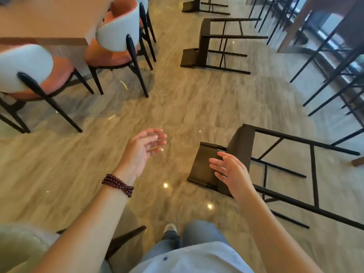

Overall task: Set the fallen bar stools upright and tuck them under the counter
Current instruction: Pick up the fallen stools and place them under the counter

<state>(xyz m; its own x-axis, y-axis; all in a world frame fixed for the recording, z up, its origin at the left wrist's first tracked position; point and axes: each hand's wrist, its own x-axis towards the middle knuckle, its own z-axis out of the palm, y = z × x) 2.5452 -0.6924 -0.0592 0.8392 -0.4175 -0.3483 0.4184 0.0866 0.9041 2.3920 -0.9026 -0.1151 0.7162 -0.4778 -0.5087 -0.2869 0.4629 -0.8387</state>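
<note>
A dark bar stool (242, 142) lies on its side on the floor at the right, its backrest (202, 164) toward me and its thin black legs pointing right. My right hand (232, 172) hovers open just over the backrest, fingers spread, not gripping. Left of the stool, my left hand (141, 148) is held open above bare floor, with a dark bead bracelet on its wrist. A second fallen stool (204, 42) lies farther off in the middle. A third fallen stool (192, 5) shows at the top edge. Upright stools (334, 62) stand under the counter on the right.
Orange and white dining chairs (116, 30) stand around a wooden table (39, 18) at the upper left. Another chair's dark leg (126, 237) is by my left side. The polished stone floor (177, 107) stretches open between me and the far stools.
</note>
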